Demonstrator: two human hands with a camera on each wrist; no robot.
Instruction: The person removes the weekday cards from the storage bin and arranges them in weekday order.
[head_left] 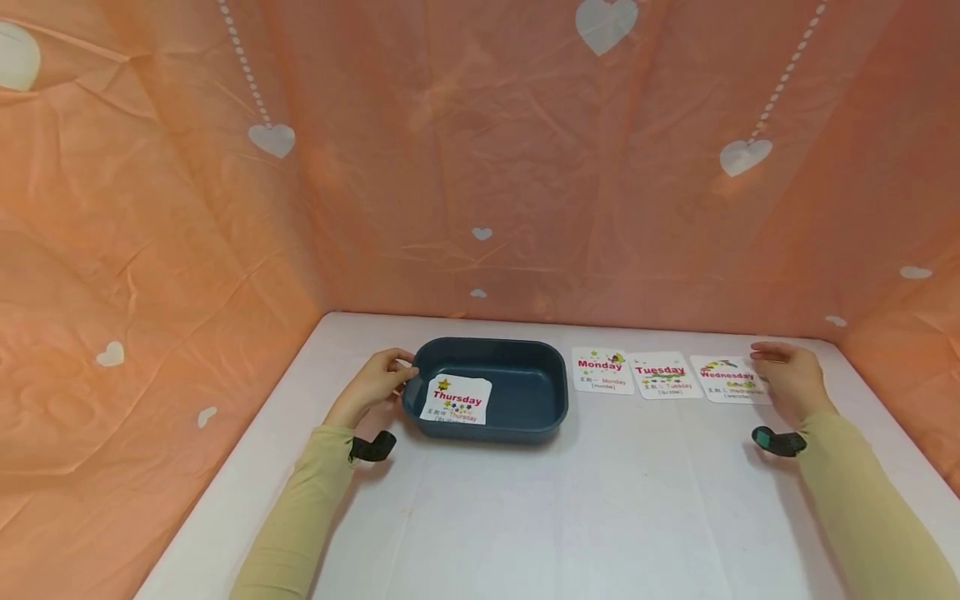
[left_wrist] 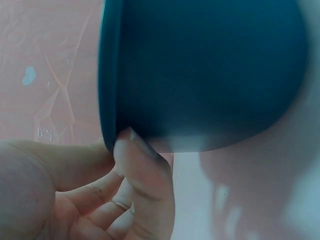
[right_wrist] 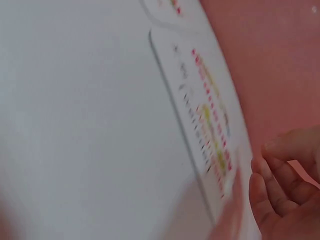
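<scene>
My left hand (head_left: 372,385) pinches the left rim of a dark blue rectangular basin (head_left: 491,433); the left wrist view shows thumb and finger (left_wrist: 147,182) at the edge of its wall (left_wrist: 210,75). Inside the basin a Thursday card (head_left: 456,400) leans at the left. To the right, a Monday card (head_left: 602,372), a Tuesday card (head_left: 666,377) and a Wednesday card (head_left: 726,380) lie in a row. My right hand (head_left: 797,377) is at the right end of the Wednesday card, its fingers (right_wrist: 260,195) loosely bent with nothing between them in the right wrist view.
A white table (head_left: 562,525) carries everything. Orange sheeting with white hearts (head_left: 525,167) walls off the back and both sides, close behind the basin and cards. Each wrist wears a small black camera mount (head_left: 372,447).
</scene>
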